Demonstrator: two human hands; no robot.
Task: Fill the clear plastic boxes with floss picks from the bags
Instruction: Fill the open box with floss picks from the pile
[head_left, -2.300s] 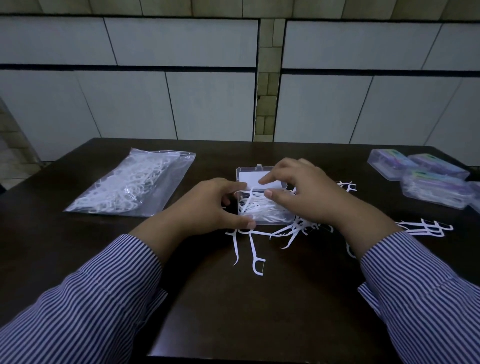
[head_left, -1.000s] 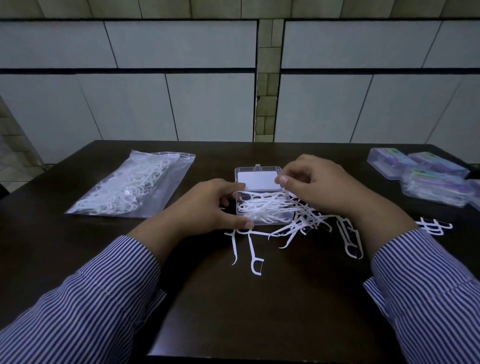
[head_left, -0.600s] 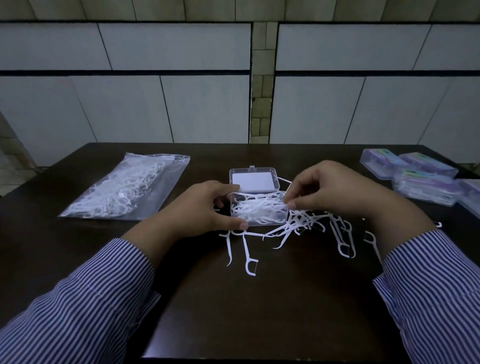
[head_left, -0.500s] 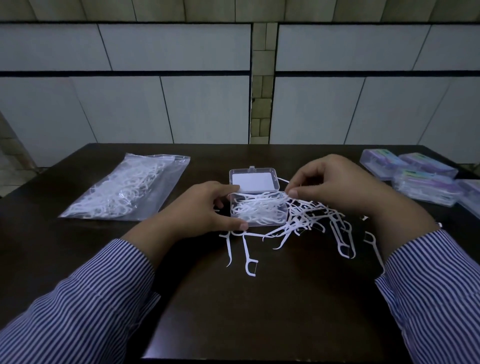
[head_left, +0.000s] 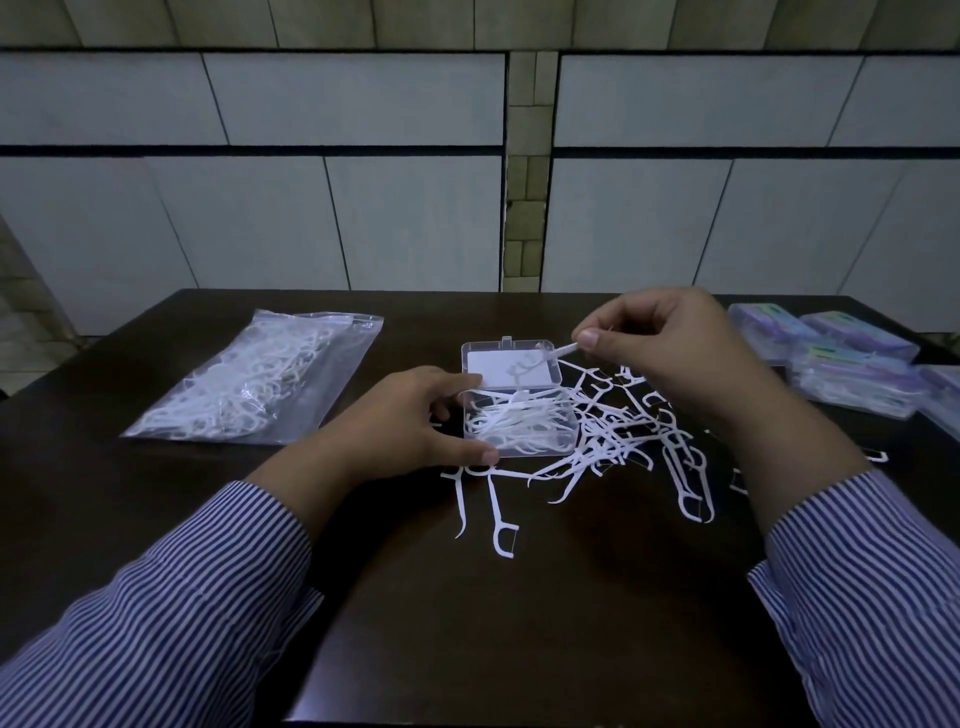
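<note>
Nearest the viewer, two striped sleeves (head_left: 171, 613) come in from 7 and 5 o'clock over the dark tabletop (head_left: 545, 634). A little further on, two stray floss picks (head_left: 500, 514) lie at the centre, just in front of the box.

The left hand (head_left: 410, 421) grips the left wall of the open clear plastic box (head_left: 519, 421) with thumb and curled fingers, steadying it. The box sits at mid-tabletop, its tray holding a loose layer of white picks; its hinged lid (head_left: 511, 364) lies back flat toward 12 o'clock. Judging by the fill, this box looks partly loaded, with room left and the lid not yet closed.

Toward 2 o'clock of the box, the right hand (head_left: 670, 353) is raised just above the lid's right corner, thumb and forefinger pinching the handle of a single floss pick (head_left: 545, 358), which hangs over the lid. Under and right of that hand, touching the box's right side, spreads a tangled heap of loose picks (head_left: 628, 436) waiting to go in; they overlap and may snag when one is lifted.

Further off at 10 o'clock lies a zip bag (head_left: 254, 379), seemingly full and closed, so plenty of stock remains. At 2 to 3 o'clock, by the far right edge, several filled boxes (head_left: 852, 369) with coloured labels are gathered, apparently finished. Behind the tabletop rises a tiled wall (head_left: 363, 182).
</note>
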